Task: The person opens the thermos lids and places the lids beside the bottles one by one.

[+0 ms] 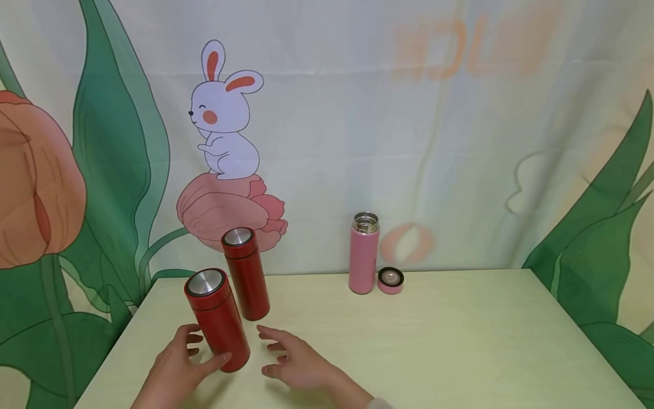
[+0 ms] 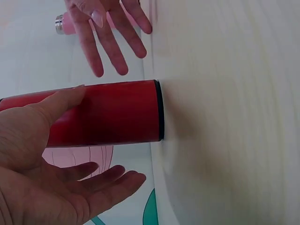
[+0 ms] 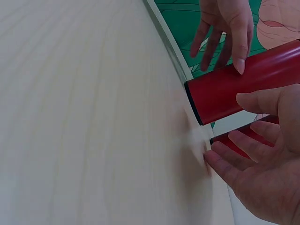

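Observation:
A red thermos flask [image 1: 221, 326] with a silver-topped lid stands upright near the front left of the table. Behind it stands a second, similar red thermos flask [image 1: 248, 281]. My left hand [image 1: 176, 363] is at the front flask's left side. Its thumb [image 2: 63, 103] touches the flask, while the other fingers lie apart from it, loosely bent, in the left wrist view. To the right of the same flask is my right hand [image 1: 301, 363], fingers spread and holding nothing. The right wrist view shows its thumb [image 3: 262, 101] close to the flask; contact there is unclear.
At the table's back edge stands a pink bottle [image 1: 364, 261] with its steel mouth uncovered. Its pink lid [image 1: 390, 281] lies beside it, inner side up. A printed curtain [image 1: 317, 142] with a rabbit and flowers hangs behind the pale table [image 1: 460, 341].

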A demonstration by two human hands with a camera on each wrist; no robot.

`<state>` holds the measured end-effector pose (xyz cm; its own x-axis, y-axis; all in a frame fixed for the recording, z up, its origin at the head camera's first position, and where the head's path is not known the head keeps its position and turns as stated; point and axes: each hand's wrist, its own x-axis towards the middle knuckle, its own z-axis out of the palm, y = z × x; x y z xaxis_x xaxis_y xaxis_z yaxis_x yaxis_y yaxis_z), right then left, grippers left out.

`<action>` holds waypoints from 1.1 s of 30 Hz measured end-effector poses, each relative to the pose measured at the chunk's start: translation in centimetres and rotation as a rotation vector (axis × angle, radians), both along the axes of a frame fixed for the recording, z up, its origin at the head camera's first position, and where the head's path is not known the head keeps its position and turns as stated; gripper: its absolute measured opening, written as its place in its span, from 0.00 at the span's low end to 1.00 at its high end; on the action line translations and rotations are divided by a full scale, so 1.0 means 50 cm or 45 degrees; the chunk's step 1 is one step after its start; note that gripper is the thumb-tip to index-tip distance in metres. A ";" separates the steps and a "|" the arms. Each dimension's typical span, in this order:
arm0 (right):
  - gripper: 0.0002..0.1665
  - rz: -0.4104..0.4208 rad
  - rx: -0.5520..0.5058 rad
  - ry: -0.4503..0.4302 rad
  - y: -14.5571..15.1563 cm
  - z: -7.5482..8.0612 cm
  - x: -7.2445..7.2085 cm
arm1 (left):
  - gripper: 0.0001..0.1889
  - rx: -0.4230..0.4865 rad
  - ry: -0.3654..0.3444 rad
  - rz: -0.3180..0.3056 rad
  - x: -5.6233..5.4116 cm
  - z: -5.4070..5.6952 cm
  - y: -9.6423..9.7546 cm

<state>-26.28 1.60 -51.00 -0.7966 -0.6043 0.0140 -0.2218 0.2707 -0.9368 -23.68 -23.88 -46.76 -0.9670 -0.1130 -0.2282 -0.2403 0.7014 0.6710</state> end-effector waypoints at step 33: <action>0.44 -0.005 -0.016 -0.027 -0.033 0.009 0.006 | 0.50 0.128 0.190 -0.003 -0.003 -0.001 0.042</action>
<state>-25.98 -0.05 -50.55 -0.7990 -0.6013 0.0044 -0.2005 0.2596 -0.9447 -23.81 -21.77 -46.81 -0.9913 -0.0944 -0.0922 -0.1312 0.6296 0.7658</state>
